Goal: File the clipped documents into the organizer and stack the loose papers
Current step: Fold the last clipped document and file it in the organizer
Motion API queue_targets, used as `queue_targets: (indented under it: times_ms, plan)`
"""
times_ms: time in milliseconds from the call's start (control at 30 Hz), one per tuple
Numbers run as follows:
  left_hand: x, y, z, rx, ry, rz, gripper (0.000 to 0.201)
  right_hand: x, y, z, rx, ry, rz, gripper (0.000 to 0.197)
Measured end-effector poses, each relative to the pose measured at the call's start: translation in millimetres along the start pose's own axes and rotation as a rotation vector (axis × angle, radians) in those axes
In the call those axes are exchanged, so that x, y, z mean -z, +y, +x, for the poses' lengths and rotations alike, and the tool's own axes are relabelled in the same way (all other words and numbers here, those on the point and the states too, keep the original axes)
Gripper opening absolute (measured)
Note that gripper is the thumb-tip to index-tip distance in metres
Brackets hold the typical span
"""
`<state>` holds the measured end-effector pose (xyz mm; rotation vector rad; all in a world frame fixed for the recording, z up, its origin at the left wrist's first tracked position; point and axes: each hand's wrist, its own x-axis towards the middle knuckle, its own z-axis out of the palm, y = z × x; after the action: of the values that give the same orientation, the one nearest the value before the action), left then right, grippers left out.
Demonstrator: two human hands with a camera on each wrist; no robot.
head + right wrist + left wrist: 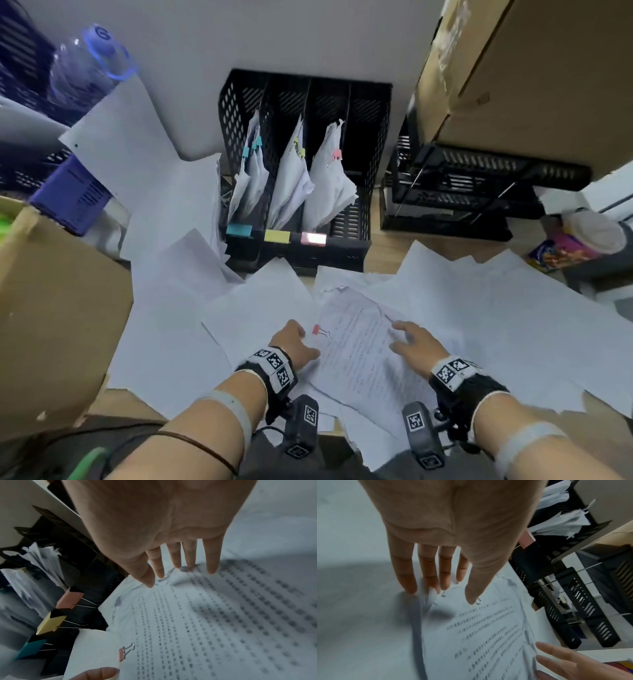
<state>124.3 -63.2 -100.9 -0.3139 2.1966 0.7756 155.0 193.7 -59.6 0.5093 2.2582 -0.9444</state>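
hands spread flat, left hand (294, 342) beside the pink binder clip (320, 331), right hand (416, 344) on the clipped document (359, 346): pinch it near the clip, then file behind the organizer (363, 240)'s pink label (312, 238).

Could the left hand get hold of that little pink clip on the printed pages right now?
Probably yes. The left hand lies open right beside the pink clip, and nothing covers the clip on the printed pages.

No legible text: printed lines on the clipped document (359, 346) too blurred.
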Motion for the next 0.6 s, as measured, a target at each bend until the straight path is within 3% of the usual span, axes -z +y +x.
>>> queue_targets:
  times_ms: [133,267,400,600]
  plan:
    - [-24,-4,-12,0.029,0.036,-0.164,0.044,-6,21,-3,0.015,-0.019,0.049,0.056]
    - [-36,4,-29,-0.048,0.156,-0.272,0.009,-6,28,-6,0.05,-0.022,0.033,0.057]
    - [-36,14,-43,-0.15,0.239,-0.34,0.007,4,26,-12,0.102,0.017,0.045,0.062]
    - [-20,44,-72,-0.322,0.301,-0.444,0.012,45,1,-19,0.313,0.186,-0.09,0.072]
